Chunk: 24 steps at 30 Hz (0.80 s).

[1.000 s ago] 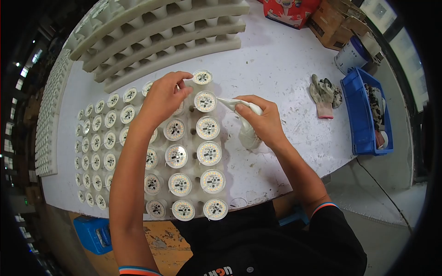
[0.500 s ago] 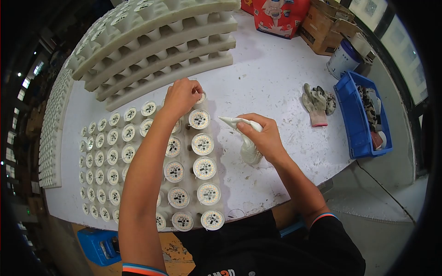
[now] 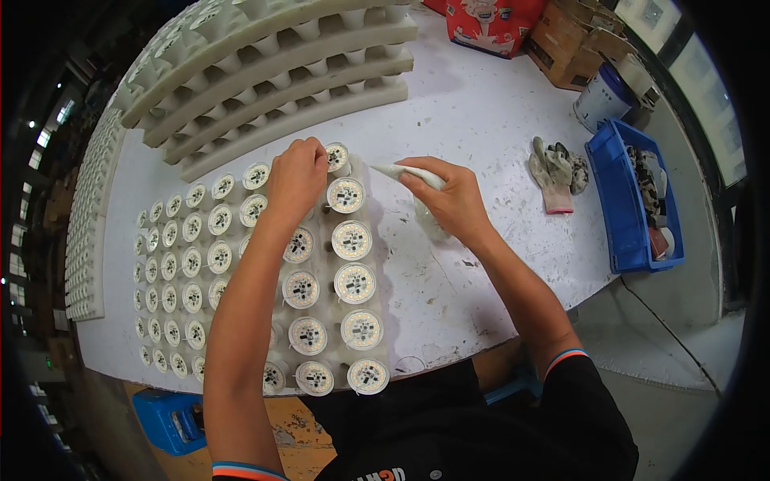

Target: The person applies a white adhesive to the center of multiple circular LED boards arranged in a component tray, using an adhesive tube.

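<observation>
My right hand (image 3: 446, 196) grips a white squeeze bag (image 3: 423, 172) with a narrow pointed tip. Its tip points left, close to the back round LED board (image 3: 337, 157) of the right-hand row. My left hand (image 3: 295, 180) has its fingers bent together at the back of the neighbouring row; what they pinch, if anything, is hidden. Rows of white lamp cups topped with round LED boards stand in a pale foam tray (image 3: 370, 264). Among them, a near LED board (image 3: 368, 376) sits at the table's front edge. My left forearm covers part of the middle rows.
Stacked foam trays (image 3: 289, 84) with white cups rise at the back left. On the right lie a pair of work gloves (image 3: 553, 172) and a blue bin (image 3: 622, 200) of odds and ends. A paint can (image 3: 601, 100), cardboard box (image 3: 569, 48) and red bag (image 3: 489, 24) stand behind.
My left hand has moved left, off the back LED board of the right-hand row, which is now uncovered. My right hand has moved up and left with the squeeze bag.
</observation>
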{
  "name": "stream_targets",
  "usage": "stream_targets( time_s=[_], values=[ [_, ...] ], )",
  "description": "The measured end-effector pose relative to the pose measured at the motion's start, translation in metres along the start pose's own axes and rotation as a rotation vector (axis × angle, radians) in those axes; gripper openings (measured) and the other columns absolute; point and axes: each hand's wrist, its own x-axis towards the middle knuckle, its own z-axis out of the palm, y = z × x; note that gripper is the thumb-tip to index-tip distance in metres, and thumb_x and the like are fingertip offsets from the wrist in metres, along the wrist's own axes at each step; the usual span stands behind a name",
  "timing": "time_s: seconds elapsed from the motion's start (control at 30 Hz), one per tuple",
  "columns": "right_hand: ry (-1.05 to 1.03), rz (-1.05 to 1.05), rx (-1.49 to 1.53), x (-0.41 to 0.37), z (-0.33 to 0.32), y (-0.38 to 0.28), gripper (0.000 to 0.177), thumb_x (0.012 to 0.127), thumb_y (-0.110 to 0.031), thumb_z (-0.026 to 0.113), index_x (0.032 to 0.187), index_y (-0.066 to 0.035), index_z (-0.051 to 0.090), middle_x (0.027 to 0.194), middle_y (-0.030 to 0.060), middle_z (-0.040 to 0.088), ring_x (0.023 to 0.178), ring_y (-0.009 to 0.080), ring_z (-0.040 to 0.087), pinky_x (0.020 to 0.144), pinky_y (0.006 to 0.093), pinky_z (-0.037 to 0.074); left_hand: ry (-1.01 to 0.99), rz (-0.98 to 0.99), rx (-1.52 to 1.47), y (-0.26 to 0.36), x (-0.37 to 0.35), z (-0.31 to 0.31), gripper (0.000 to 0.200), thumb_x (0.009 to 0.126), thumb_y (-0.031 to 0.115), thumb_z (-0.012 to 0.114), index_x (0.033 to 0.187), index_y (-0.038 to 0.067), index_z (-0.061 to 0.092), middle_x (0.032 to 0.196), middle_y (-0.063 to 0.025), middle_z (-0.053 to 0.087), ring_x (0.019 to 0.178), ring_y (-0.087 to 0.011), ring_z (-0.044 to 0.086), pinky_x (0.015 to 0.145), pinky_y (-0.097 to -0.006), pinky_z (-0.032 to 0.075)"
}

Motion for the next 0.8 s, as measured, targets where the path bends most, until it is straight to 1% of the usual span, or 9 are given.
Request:
stream_targets(
  time_s=[0.1, 0.2, 0.33, 0.4, 0.53, 0.63, 0.73, 0.8],
  values=[
    [-0.011, -0.052, -0.085, 0.012, 0.005, 0.005, 0.023, 0.089, -0.023, 0.070, 0.106, -0.008, 0.072, 0.087, 0.0086, 0.073, 0.072, 0.0168, 0.066, 0.068, 0.0299, 0.051, 0.030, 0.016, -0.019, 0.001, -0.004, -0.002, 0.013, 0.083, 0.012, 0.062, 0.089, 0.001, 0.064, 0.088, -0.0169, 0.066, 0.079, -0.0329, 0.065, 0.072, -0.0417, 0.051],
    [-0.019, -0.040, -0.117, 0.016, 0.011, 0.005, 0.024, 0.087, -0.025, 0.070, 0.105, -0.009, 0.072, 0.087, 0.0099, 0.073, 0.073, 0.0216, 0.068, 0.069, 0.0326, 0.052, 0.020, 0.064, -0.018, -0.001, -0.007, -0.001, 0.011, 0.082, 0.010, 0.062, 0.088, 0.001, 0.063, 0.090, -0.0160, 0.066, 0.079, -0.0321, 0.065, 0.072, -0.0400, 0.051],
    [-0.025, -0.042, -0.142, 0.021, 0.019, 0.008, 0.024, 0.087, -0.025, 0.071, 0.105, -0.010, 0.072, 0.089, 0.0104, 0.073, 0.076, 0.0248, 0.069, 0.070, 0.0344, 0.052, 0.009, 0.167, -0.024, -0.002, -0.011, 0.001, 0.009, 0.081, 0.008, 0.062, 0.086, 0.000, 0.063, 0.094, -0.0137, 0.065, 0.082, -0.0310, 0.065, 0.073, -0.0381, 0.052],
    [-0.023, -0.053, -0.144, 0.023, 0.021, 0.009, 0.024, 0.087, -0.025, 0.070, 0.106, -0.010, 0.072, 0.090, 0.0105, 0.073, 0.077, 0.0267, 0.069, 0.070, 0.0351, 0.052, -0.029, 0.144, -0.069, -0.004, -0.010, -0.001, 0.009, 0.081, 0.007, 0.062, 0.086, 0.000, 0.063, 0.096, -0.0129, 0.065, 0.083, -0.0309, 0.065, 0.074, -0.0378, 0.052],
    [-0.033, -0.078, -0.175, 0.029, 0.025, 0.011, 0.024, 0.087, -0.026, 0.070, 0.106, -0.012, 0.073, 0.093, 0.0101, 0.073, 0.081, 0.0285, 0.069, 0.071, 0.0359, 0.053, -0.065, 0.157, -0.080, -0.002, -0.009, -0.009, 0.009, 0.081, 0.006, 0.062, 0.088, 0.000, 0.062, 0.098, -0.0128, 0.065, 0.084, -0.0309, 0.065, 0.077, -0.0374, 0.051],
    [-0.047, -0.096, -0.222, 0.032, 0.028, 0.011, 0.024, 0.087, -0.028, 0.070, 0.107, -0.014, 0.073, 0.094, 0.0097, 0.073, 0.082, 0.0295, 0.069, 0.072, 0.0368, 0.053, -0.042, 0.147, -0.082, 0.000, -0.008, -0.003, 0.009, 0.082, 0.010, 0.062, 0.084, 0.001, 0.063, 0.097, -0.0148, 0.064, 0.084, -0.0361, 0.065, 0.075, -0.0446, 0.052],
    [-0.054, -0.140, -0.293, 0.037, 0.031, 0.008, 0.024, 0.087, -0.029, 0.070, 0.106, -0.015, 0.073, 0.094, 0.0097, 0.073, 0.082, 0.0304, 0.068, 0.072, 0.0382, 0.053, -0.033, 0.151, -0.114, -0.001, -0.008, 0.001, 0.008, 0.082, 0.009, 0.061, 0.084, 0.001, 0.063, 0.098, -0.0144, 0.064, 0.085, -0.0358, 0.065, 0.076, -0.0443, 0.052],
    [-0.056, -0.189, -0.349, 0.041, 0.033, 0.009, 0.025, 0.087, -0.030, 0.069, 0.106, -0.015, 0.073, 0.094, 0.0096, 0.073, 0.083, 0.0309, 0.068, 0.072, 0.0393, 0.053, -0.020, 0.138, -0.137, -0.006, -0.009, 0.004, 0.008, 0.081, 0.007, 0.063, 0.086, 0.000, 0.063, 0.099, -0.0124, 0.065, 0.086, -0.0322, 0.065, 0.077, -0.0398, 0.052]
  ],
)
